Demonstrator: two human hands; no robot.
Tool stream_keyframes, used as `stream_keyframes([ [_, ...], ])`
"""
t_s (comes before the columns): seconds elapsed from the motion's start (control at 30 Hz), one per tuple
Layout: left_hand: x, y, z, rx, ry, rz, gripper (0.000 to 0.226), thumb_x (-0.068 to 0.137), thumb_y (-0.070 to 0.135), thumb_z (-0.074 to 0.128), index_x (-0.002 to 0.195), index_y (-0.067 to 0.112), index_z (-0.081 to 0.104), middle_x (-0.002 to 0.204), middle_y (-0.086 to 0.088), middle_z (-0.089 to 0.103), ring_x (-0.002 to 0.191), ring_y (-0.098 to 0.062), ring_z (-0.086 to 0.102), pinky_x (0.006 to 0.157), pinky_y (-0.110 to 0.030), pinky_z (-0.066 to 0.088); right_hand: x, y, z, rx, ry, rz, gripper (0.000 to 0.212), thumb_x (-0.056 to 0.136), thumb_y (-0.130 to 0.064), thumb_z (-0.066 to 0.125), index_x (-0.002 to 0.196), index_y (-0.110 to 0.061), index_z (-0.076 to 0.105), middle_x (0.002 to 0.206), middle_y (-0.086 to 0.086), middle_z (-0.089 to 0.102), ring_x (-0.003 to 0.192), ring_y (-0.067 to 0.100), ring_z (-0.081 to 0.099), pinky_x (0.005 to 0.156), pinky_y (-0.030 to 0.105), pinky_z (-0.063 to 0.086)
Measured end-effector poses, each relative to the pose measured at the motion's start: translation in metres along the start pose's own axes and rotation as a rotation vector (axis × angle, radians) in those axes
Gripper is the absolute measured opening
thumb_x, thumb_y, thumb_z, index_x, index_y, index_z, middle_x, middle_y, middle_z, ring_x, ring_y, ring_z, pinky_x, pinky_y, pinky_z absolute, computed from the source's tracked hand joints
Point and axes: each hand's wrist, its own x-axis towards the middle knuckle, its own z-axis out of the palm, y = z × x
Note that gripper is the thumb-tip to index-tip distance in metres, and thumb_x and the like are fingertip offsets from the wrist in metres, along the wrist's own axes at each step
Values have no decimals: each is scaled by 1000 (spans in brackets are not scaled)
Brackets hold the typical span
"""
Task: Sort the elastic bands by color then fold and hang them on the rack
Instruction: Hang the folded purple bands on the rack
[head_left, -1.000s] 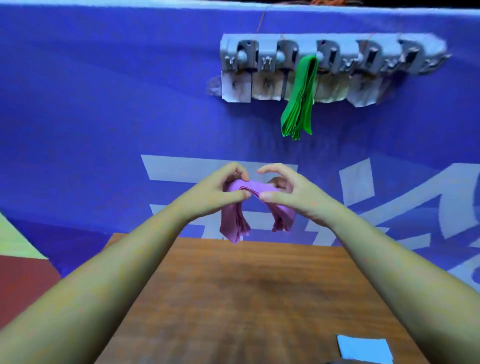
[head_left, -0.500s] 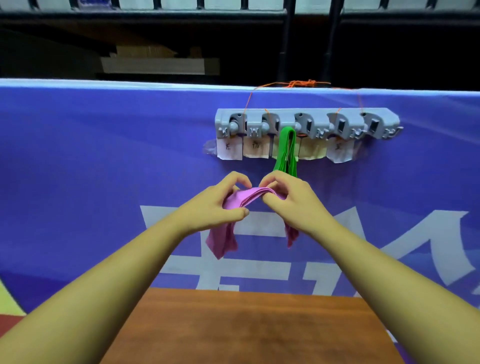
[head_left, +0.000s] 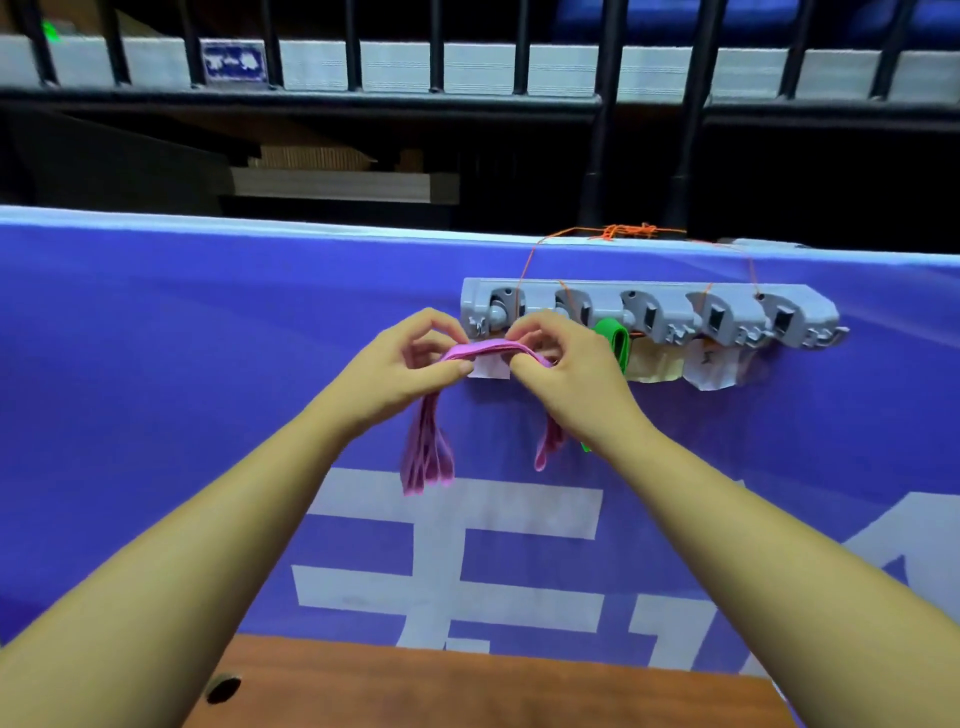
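Observation:
A folded bunch of pink elastic bands (head_left: 428, 452) is stretched flat between my left hand (head_left: 410, 364) and my right hand (head_left: 563, 364), both pinching its top fold. Its ends hang down on either side. The fold sits just in front of the left end of the grey rack (head_left: 660, 314), which is tied to the blue banner with orange string. Folded green bands (head_left: 615, 340) hang from a middle hook, mostly hidden behind my right hand. Paper labels (head_left: 709, 366) hang under the hooks.
The blue banner (head_left: 182, 364) with white lettering forms a wall behind the wooden table (head_left: 467, 686), whose far edge shows at the bottom. A black railing (head_left: 597, 104) stands beyond the banner's top edge.
Both hands have lifted the pink bands up from over the table to the left end of the rack. The view has tilted up, so less of the table shows.

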Motion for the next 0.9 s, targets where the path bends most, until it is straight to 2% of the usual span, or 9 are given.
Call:
stream_keyframes([
  [0.1, 18, -8, -12, 6, 75, 45, 16, 88, 21, 69, 102, 18, 61, 92, -7, 69, 80, -18, 62, 78, -33, 47, 17, 0, 15, -46, 117, 21, 16, 79, -13, 61, 88, -24, 68, 81, -9, 70, 77, 6, 63, 72, 29, 53],
  [0.23, 45, -22, -17, 47, 146, 55, 14, 85, 30, 70, 98, 25, 65, 93, -2, 73, 91, -30, 67, 86, -43, 52, 38, 8, 33, -199, 230, 49, 15, 83, -23, 60, 94, -26, 71, 81, -6, 73, 80, 14, 66, 73, 37, 54],
  [0.4, 64, -42, -13, 29, 204, 49, 7, 89, 28, 67, 94, 26, 65, 88, 1, 73, 86, -23, 65, 78, -30, 49, 48, 20, 52, -443, 245, 40, 21, 87, -25, 53, 100, -19, 68, 82, 13, 71, 82, 38, 63, 70, 46, 52],
  [0.47, 65, -54, -13, 38, 189, 46, 6, 89, 29, 68, 94, 29, 65, 89, 1, 71, 78, -18, 61, 73, -25, 47, 47, 26, 59, -493, 209, 40, 19, 88, -22, 53, 102, -16, 65, 83, 15, 70, 82, 41, 62, 70, 47, 52],
  [0.53, 62, -65, -15, 45, 146, 46, 10, 87, 31, 70, 96, 33, 65, 95, 2, 69, 81, -16, 62, 75, -24, 49, 43, 30, 63, -492, 197, 46, 21, 88, -20, 53, 105, -17, 64, 84, 15, 70, 82, 40, 62, 70, 47, 51],
  [0.67, 58, -73, -16, 29, 102, 63, 15, 87, 33, 71, 101, 33, 65, 103, 1, 68, 93, -18, 66, 87, -30, 55, 34, 35, 65, -385, 181, 66, 20, 88, -17, 58, 106, -20, 66, 86, 4, 73, 82, 26, 65, 72, 39, 51],
  [0.73, 58, -72, -14, 38, 110, 84, 16, 88, 32, 71, 103, 30, 64, 106, 2, 67, 96, -16, 65, 91, -32, 54, 33, 34, 65, -294, 172, 84, 23, 87, -13, 59, 108, -19, 67, 92, 0, 73, 86, 17, 66, 77, 28, 50],
  [0.83, 56, -75, -12, 96, 148, 153, 21, 88, 30, 70, 108, 30, 65, 113, 5, 60, 108, -7, 60, 94, -29, 51, 33, 33, 64, -166, 131, 83, 30, 90, -11, 60, 118, -20, 62, 101, -7, 69, 92, 5, 63, 77, 8, 45],
  [0.9, 53, -77, -12, 158, 159, 204, 26, 88, 29, 71, 113, 27, 66, 116, 5, 55, 110, -5, 56, 92, -23, 50, 30, 37, 64, -142, 99, 46, 29, 92, -18, 60, 120, -23, 60, 107, -10, 69, 98, 2, 63, 83, 13, 49],
])
